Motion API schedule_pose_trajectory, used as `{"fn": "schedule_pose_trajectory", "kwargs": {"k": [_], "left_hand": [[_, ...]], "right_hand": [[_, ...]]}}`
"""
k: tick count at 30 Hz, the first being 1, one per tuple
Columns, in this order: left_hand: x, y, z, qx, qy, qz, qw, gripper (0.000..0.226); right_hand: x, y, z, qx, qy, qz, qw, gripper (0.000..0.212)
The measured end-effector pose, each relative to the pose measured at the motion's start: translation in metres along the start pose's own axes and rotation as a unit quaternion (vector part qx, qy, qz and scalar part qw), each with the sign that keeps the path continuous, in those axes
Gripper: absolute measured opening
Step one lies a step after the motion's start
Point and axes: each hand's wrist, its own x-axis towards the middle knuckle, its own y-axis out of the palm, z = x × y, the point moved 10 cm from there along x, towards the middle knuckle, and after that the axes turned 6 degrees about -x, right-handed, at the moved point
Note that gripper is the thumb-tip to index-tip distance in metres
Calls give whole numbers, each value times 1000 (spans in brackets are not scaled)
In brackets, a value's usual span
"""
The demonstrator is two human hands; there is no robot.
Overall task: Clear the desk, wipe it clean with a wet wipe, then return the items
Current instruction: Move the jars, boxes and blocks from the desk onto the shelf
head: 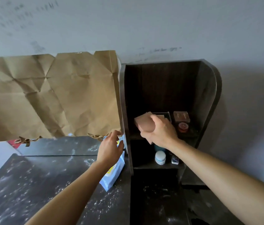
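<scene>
The dark worktop [39, 184] fills the view from six to nine o'clock, dusted all over with white specks, so by that look the wiping is not yet done. A creased brown paper bag [47, 95] leans on the wall at ten o'clock, and a dark wooden shelf unit [209, 95] stands at the worktop's three o'clock edge. A blue-and-white wet wipe pack [111, 177] lies against the unit's side wall; the person's left hand [110, 150] hovers over its top with fingers loosely spread, holding nothing, and contact cannot be told. The pack looks soft and slippery and is probably best pinched across its width. The right hand [160, 132] reaches into the upper compartment, fingers wrapped over the top and sides of a pink block [144, 124]. The block seems light and rigid, with smooth faces, so a grip across opposite sides should hold. Behind it, at two o'clock, sit a brown box [181, 116] and a red-lidded jar [183, 126]; the compartment below holds a white jar [160, 158].
</scene>
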Motion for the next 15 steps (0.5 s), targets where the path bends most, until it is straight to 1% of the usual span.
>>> {"fn": "schedule_pose_trajectory", "kwargs": {"k": [2,5,7,9,11,15], "left_hand": [[2,-1,3,7,4,14,1000,26],[6,0,7,10,20,30,999,27],[10,2,8,1,27,37,999,28],[13,5,10,-7,31,48,998,29],[16,10,8,-18,42,60,997,30],[19,23,2,-39,63,83,994,25]], "right_hand": [[14,14,7,44,11,49,998,75],[24,22,7,69,-14,97,993,77],[26,23,7,35,-45,135,989,84],[25,27,8,-16,-84,166,982,83],[22,32,8,-51,-103,188,975,81],[23,28,6,-107,-118,188,969,72]]}}
